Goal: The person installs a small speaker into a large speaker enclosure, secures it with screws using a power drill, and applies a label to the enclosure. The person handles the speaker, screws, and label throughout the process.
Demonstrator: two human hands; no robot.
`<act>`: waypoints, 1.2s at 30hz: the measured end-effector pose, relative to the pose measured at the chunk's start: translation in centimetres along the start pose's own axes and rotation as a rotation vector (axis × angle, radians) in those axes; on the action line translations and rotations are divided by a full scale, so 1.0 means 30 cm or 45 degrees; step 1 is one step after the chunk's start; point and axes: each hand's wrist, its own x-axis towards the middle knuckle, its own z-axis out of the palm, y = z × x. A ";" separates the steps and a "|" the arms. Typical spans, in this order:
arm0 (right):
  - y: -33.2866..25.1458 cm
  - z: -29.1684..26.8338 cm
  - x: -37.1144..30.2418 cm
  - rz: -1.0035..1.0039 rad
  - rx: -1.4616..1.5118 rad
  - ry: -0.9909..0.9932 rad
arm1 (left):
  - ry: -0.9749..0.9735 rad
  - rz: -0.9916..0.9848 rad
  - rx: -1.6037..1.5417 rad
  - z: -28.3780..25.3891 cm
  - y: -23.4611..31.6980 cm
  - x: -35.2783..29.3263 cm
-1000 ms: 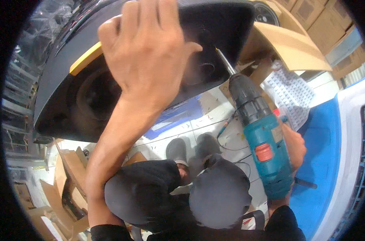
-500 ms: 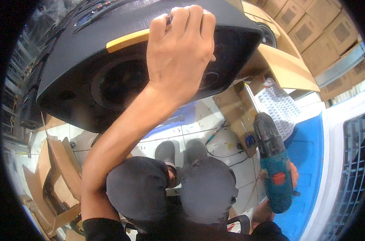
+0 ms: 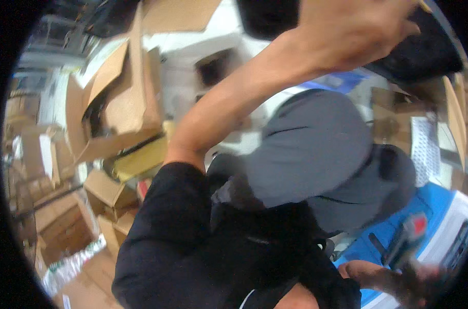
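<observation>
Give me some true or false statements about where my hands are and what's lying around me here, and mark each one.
1. The left hand is raised at the top of the view, on the large black object. True, as far as the blur shows.
2. The right hand is low at the bottom right, at a teal power drill. True.
3. The person wears a white long-sleeved shirt. False: the sleeve is black and the left forearm is bare.
4. Cardboard boxes are piled on the left. True.
5. The surface beside the drill is red. False: the mat there is blue.
</observation>
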 end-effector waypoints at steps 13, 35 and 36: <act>0.101 0.185 0.164 -0.042 0.067 -0.186 | -1.944 -1.710 0.324 -0.739 0.388 -0.873; 0.184 0.076 0.169 -0.104 0.086 -0.137 | -1.996 -1.853 0.642 -0.830 0.419 -1.349; 0.183 0.074 0.166 -0.114 0.079 -0.166 | -1.989 -1.862 0.642 -0.835 0.419 -1.334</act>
